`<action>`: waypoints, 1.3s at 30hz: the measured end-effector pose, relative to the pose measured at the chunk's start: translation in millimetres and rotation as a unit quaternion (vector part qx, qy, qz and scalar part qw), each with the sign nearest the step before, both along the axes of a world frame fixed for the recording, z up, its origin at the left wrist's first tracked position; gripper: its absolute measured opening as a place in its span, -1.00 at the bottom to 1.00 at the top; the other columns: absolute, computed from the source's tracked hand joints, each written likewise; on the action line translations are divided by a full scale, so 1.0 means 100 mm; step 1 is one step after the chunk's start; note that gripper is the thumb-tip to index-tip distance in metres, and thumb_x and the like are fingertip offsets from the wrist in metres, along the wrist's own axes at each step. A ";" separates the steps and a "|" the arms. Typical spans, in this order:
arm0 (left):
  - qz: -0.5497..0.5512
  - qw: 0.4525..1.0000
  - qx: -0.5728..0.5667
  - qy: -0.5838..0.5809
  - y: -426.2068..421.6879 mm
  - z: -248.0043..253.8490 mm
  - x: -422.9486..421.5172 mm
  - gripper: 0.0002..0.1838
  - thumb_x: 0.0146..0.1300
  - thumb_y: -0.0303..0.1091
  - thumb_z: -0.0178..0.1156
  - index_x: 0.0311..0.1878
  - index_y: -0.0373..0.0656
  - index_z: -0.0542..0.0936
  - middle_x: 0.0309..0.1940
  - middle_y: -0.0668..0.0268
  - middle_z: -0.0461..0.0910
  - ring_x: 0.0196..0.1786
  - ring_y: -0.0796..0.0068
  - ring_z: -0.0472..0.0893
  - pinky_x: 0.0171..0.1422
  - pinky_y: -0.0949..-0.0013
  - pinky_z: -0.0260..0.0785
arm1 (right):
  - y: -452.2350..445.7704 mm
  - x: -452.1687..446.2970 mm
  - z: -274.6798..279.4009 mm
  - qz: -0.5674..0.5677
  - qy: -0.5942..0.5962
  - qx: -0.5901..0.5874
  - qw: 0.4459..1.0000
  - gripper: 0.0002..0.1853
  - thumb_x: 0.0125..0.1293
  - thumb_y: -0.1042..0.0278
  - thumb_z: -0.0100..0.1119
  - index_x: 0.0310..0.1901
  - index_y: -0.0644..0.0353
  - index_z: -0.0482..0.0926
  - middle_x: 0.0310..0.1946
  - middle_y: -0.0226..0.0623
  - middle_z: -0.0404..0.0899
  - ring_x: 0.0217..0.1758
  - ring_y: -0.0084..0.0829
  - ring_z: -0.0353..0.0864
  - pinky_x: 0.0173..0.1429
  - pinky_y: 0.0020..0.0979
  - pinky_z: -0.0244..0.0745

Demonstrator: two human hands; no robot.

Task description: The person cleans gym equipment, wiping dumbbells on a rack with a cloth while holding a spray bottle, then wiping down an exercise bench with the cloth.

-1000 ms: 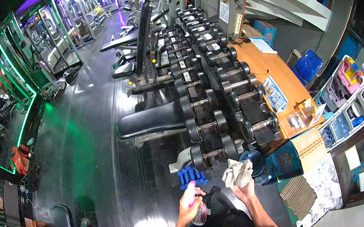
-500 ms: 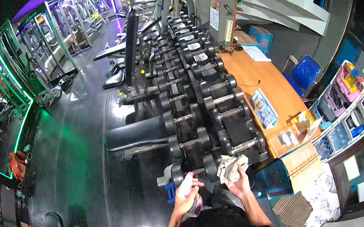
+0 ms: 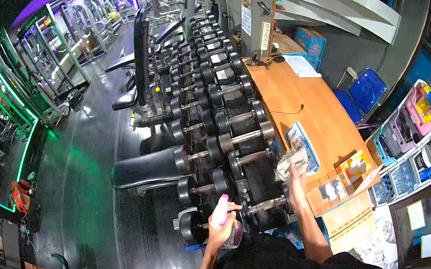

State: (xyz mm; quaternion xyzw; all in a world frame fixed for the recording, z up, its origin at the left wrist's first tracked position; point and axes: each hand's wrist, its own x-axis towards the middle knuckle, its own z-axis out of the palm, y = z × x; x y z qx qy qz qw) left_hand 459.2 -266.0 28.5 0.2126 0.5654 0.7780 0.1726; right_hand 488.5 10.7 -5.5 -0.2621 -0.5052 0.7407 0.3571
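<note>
The dumbbell rack (image 3: 259, 175) is the largest thing near the fingers. Its two long rows run forward from just beyond the left fingers and beside the right ones. The orange-brown desk (image 3: 317, 109) curves away ahead and to the right of the right fingers. A black padded bench (image 3: 144, 168) lies ahead and to the left of the left fingers, its end near the rack. Well apart from the right fingers, past the desk, stands a blue chair (image 3: 367, 89).

The right hand (image 3: 298, 192) is raised between the rack and the desk, its fingers grasping the cloth (image 3: 292, 165). The cloth is pale grey-beige, bunched and creased into an uneven wad above the palm; its edges are slightly blurred. A spiral-bound desk calendar (image 3: 303, 145) stands just beyond these fingers, partly behind the cloth. Whether the two touch, I cannot tell.

The left hand (image 3: 220, 233) is closed around the spray bottle (image 3: 221, 211), with a finger reaching out past the bottle's head toward the right. The bottle tilts, its head up and leaning right. That head is white with bright pink at the tip and along the side, while the body below the fingers is see-through with a reddish tint. A dumbbell (image 3: 266, 204) with black ends and a metal handle rests between the two hands, nearer the right fingers.
</note>
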 end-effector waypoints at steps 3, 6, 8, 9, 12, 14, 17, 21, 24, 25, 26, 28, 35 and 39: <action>0.028 1.000 -0.001 0.011 0.12 0.06 0.00 -0.64 0.29 -0.66 0.00 0.16 -0.34 0.37 -0.12 0.18 0.61 -0.49 0.65 0.50 -0.39 0.52 0.43 | 0.32 -0.40 0.07 -0.014 -0.091 0.267 0.959 -0.51 0.33 0.34 0.15 0.22 0.35 0.30 0.12 -0.10 0.43 0.22 -0.31 0.38 0.32 -0.33 0.22; 0.045 0.998 -0.030 0.029 0.21 0.02 -0.01 -0.63 0.28 -0.65 0.02 0.17 -0.34 0.37 -0.13 0.19 0.62 -0.48 0.65 0.50 -0.40 0.52 0.42 | 0.45 -0.77 0.23 0.009 -0.189 0.593 0.782 -0.51 0.03 0.60 0.19 0.08 0.25 0.43 0.10 -0.05 0.43 0.20 -0.04 0.38 0.28 -0.19 0.28; 0.051 0.997 -0.040 0.033 0.28 0.02 -0.04 -0.62 0.28 -0.64 0.02 0.18 -0.34 0.37 -0.13 0.19 0.62 -0.48 0.66 0.51 -0.40 0.52 0.42 | 0.55 -1.03 -0.09 0.075 -0.236 0.666 0.703 -0.46 -0.09 0.62 0.24 0.04 0.16 0.47 0.11 -0.11 0.43 0.23 -0.03 0.34 0.29 -0.15 0.27; 0.059 0.997 -0.042 0.031 0.31 0.03 -0.05 -0.63 0.27 -0.63 0.03 0.16 -0.34 0.37 -0.14 0.20 0.62 -0.48 0.66 0.51 -0.41 0.52 0.42 | 0.55 -1.10 -0.18 0.125 -0.270 0.680 0.670 -0.45 -0.13 0.61 0.26 0.02 0.12 0.48 0.11 -0.16 0.43 0.24 -0.04 0.32 0.28 -0.13 0.28; 0.074 0.995 -0.062 0.037 0.37 0.09 -0.11 -0.62 0.26 -0.62 0.03 0.16 -0.34 0.38 -0.15 0.21 0.62 -0.48 0.66 0.51 -0.42 0.52 0.41 | 0.46 -1.14 -0.26 0.063 -0.267 0.685 0.674 -0.45 -0.15 0.60 0.24 0.00 0.05 0.50 0.13 -0.19 0.43 0.26 -0.08 0.32 0.25 -0.11 0.31; 0.079 0.993 -0.077 0.040 0.44 0.09 -0.16 -0.61 0.26 -0.62 0.03 0.18 -0.33 0.38 -0.15 0.22 0.62 -0.48 0.66 0.51 -0.42 0.52 0.41 | 0.44 -1.04 -0.23 0.064 -0.233 0.665 0.707 -0.43 -0.14 0.69 0.16 0.02 0.06 0.50 0.17 -0.15 0.41 0.29 -0.04 0.30 0.31 -0.11 0.27; 0.089 0.994 -0.061 -0.015 0.52 0.05 -0.22 -0.61 0.26 -0.61 0.04 0.18 -0.32 0.38 -0.15 0.22 0.62 -0.48 0.66 0.51 -0.42 0.51 0.41 | 0.40 -0.82 -0.24 0.084 -0.204 0.627 0.747 -0.40 -0.14 0.75 0.14 0.04 0.06 0.51 0.24 -0.11 0.35 0.37 0.00 0.22 0.42 -0.13 0.18; 0.083 0.991 -0.087 0.058 0.57 0.04 -0.28 -0.51 0.23 -0.63 0.03 0.26 -0.30 0.30 -0.12 0.17 0.60 -0.33 0.58 0.55 -0.35 0.50 0.43 | 0.41 -0.66 -0.29 0.090 -0.177 0.594 0.780 -0.43 -0.07 0.75 0.10 0.05 0.05 0.52 0.28 -0.14 0.33 0.41 -0.03 0.18 0.44 -0.17 0.17; 0.075 0.990 -0.105 0.065 0.59 0.05 -0.31 -0.52 0.22 -0.62 0.04 0.25 -0.30 0.31 -0.12 0.19 0.60 -0.30 0.58 0.56 -0.31 0.50 0.44 | 0.41 -0.58 -0.18 0.114 -0.179 0.582 0.785 -0.49 0.05 0.73 0.05 0.06 0.08 0.51 0.32 -0.11 0.30 0.43 -0.04 0.17 0.44 -0.18 0.18; 0.084 0.991 -0.091 0.051 0.60 0.07 -0.31 -0.64 0.25 -0.59 0.06 0.14 -0.35 0.40 -0.16 0.24 0.63 -0.42 0.67 0.52 -0.34 0.52 0.42 | 0.42 -0.57 -0.18 0.114 -0.179 0.580 0.786 -0.49 0.05 0.73 0.05 0.06 0.08 0.51 0.32 -0.11 0.30 0.43 -0.04 0.17 0.44 -0.18 0.18; 0.083 0.991 -0.092 0.051 0.60 0.08 -0.31 -0.64 0.25 -0.59 0.06 0.14 -0.35 0.40 -0.16 0.24 0.63 -0.42 0.67 0.52 -0.34 0.52 0.42 | 0.43 -0.56 -0.17 0.115 -0.172 0.572 0.794 -0.51 0.05 0.73 0.05 0.06 0.09 0.52 0.31 -0.10 0.31 0.42 -0.04 0.19 0.44 -0.18 0.18; 0.088 0.987 -0.111 0.071 0.60 0.10 -0.31 -0.64 0.25 -0.57 0.06 0.13 -0.34 0.40 -0.15 0.26 0.63 -0.41 0.68 0.51 -0.34 0.53 0.41 | 0.44 -0.55 -0.16 0.112 -0.155 0.560 0.806 -0.53 0.07 0.72 0.06 0.05 0.12 0.53 0.28 -0.05 0.35 0.40 -0.04 0.23 0.44 -0.20 0.18; 0.098 0.975 -0.153 0.131 0.58 0.07 -0.38 -0.70 0.25 -0.54 0.08 0.06 -0.34 0.46 -0.17 0.29 0.65 -0.18 0.58 0.57 -0.02 0.46 0.41 | 0.47 -0.38 -0.19 0.119 -0.180 0.527 0.822 -0.48 0.00 0.72 0.10 0.06 0.10 0.52 0.20 -0.06 0.43 0.34 -0.04 0.32 0.39 -0.19 0.24; 0.077 0.983 -0.143 0.082 0.60 0.12 -0.41 -0.70 0.25 -0.53 0.09 0.05 -0.35 0.47 -0.18 0.28 0.65 -0.08 0.53 0.57 0.12 0.42 0.36 | 0.47 -0.30 -0.13 0.140 -0.202 0.501 0.830 -0.45 -0.04 0.68 0.16 0.08 0.10 0.50 0.11 -0.05 0.49 0.25 -0.06 0.40 0.32 -0.19 0.29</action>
